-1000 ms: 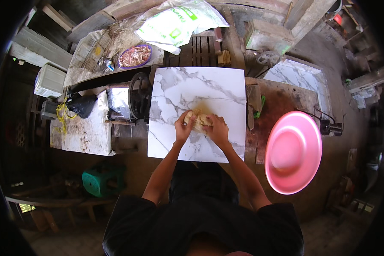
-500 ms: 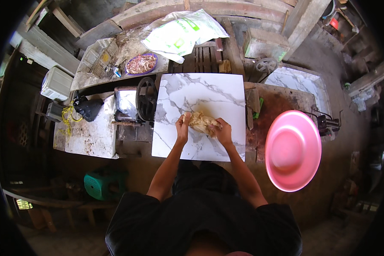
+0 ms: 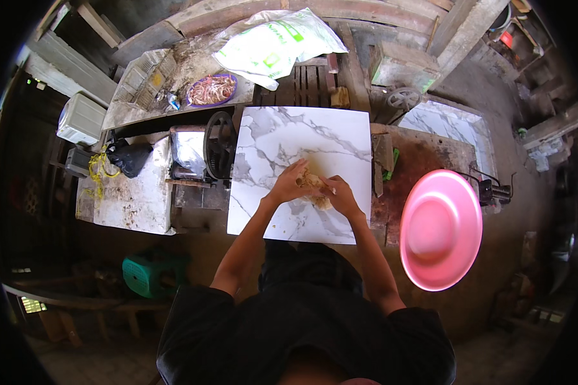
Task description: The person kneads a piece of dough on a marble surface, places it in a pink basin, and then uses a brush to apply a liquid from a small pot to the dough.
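Note:
On the square marble-patterned board lies a small tan, feathery bird, which looks like a chicken. My left hand is closed round its left side, fingers reaching over the top. From the right, my right hand pinches at its feathers, so the two hands are close together. Much of the bird is hidden by my hands. Pale tufts show below it on the board, and small yellowish bits lie near the board's lower left.
Right of the board stands a pink basin. A machine with a black wheel borders the board's left side. Farther back are a purple-rimmed dish of pinkish pieces, a white sack and a wire basket. A green stool is lower left.
My left hand has moved right and up over the bird, covering more of it. My right hand has shifted slightly right and down. The bird looks more bunched between them.

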Demonstrator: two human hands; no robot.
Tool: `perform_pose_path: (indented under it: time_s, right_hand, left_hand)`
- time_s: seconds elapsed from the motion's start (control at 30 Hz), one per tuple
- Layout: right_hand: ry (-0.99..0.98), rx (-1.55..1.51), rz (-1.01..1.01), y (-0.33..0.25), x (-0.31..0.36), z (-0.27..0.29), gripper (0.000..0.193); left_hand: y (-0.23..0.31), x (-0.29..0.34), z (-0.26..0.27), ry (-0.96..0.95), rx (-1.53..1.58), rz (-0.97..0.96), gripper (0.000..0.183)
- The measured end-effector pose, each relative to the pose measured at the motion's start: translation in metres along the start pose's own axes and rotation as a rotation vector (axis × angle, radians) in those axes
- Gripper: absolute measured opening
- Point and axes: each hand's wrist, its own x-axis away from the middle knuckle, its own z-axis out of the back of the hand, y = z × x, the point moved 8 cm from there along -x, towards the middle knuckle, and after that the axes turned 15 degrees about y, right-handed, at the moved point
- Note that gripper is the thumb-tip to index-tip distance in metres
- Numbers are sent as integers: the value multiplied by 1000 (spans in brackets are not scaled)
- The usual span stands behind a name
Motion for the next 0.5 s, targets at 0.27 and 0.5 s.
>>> perform_pose_path:
  time_s: [0.27,0.5]
  right_hand:
    - [-52,260,21,-5,8,-17,40]
    - [-18,376,-97,-7,10,-18,25]
  left_hand:
    - [6,24,-12,-88,-201,-1,95]
    - [16,37,-8,-24,-194,-12,70]
